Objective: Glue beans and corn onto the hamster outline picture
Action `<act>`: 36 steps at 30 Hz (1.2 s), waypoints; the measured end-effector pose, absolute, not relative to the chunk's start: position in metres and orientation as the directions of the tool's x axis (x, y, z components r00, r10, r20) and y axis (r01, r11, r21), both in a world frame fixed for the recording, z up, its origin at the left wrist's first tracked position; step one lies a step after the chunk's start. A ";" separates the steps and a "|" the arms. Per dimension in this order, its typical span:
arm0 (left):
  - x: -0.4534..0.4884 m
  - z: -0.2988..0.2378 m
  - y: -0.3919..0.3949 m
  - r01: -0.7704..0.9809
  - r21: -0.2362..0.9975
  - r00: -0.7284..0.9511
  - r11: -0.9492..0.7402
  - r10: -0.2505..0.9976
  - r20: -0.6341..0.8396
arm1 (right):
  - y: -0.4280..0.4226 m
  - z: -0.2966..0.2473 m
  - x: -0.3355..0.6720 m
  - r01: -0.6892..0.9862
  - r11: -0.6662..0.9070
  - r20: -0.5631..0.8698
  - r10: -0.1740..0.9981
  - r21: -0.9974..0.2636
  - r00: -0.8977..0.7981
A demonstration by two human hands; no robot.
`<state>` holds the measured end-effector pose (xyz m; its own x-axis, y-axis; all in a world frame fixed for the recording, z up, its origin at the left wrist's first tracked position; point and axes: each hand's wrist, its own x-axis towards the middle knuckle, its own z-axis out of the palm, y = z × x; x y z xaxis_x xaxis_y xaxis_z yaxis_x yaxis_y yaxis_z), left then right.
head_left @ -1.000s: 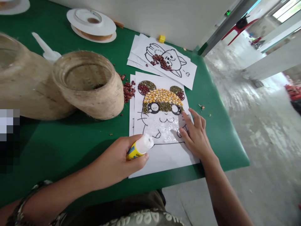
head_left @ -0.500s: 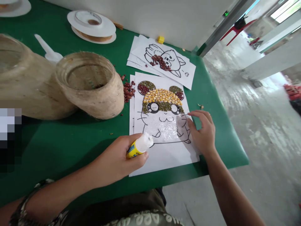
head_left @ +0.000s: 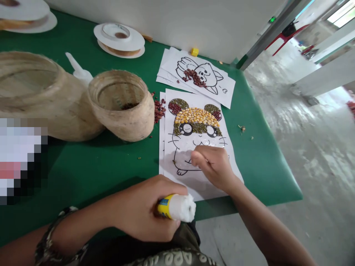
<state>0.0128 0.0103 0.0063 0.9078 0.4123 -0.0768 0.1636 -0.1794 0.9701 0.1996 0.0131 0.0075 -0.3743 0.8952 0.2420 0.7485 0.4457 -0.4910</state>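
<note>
Showing, left to right: woven jar (head_left: 122,107), far; left hand (head_left: 146,212) closed around a glue bottle (head_left: 177,208) at the near table edge; right hand (head_left: 215,166), fingers curled, fingertips pressing the hamster drawing (head_left: 180,147) on its glossy belly. Glue-spreading step, seemingly; covering it calls for grains.

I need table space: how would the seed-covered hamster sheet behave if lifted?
The hamster sheet is thin paper, so likely floppy. The corn and beans load its top, so it may sag there. Its glossy patch may be wet glue, so probably sticky.
</note>
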 end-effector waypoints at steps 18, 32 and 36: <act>0.018 0.003 0.013 0.273 0.958 0.773 0.089 0.573 -0.273 | 0.012 -0.015 0.188 0.705 0.563 0.252 0.826 -0.432 -0.505; 0.018 0.008 0.016 0.236 0.958 0.778 0.161 0.559 -0.286 | 0.012 0.006 0.194 0.560 0.293 0.258 0.955 -0.775 -0.143; 0.018 0.007 0.016 0.184 0.965 0.780 0.186 0.569 -0.258 | 0.006 0.023 0.193 0.383 0.367 0.316 0.929 -0.848 -0.191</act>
<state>0.0183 0.0161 0.0068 0.7804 0.5693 -0.2585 0.1837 0.1863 0.9652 0.1926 0.0058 0.0235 -0.1913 0.9292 0.3161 0.3830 0.3672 -0.8476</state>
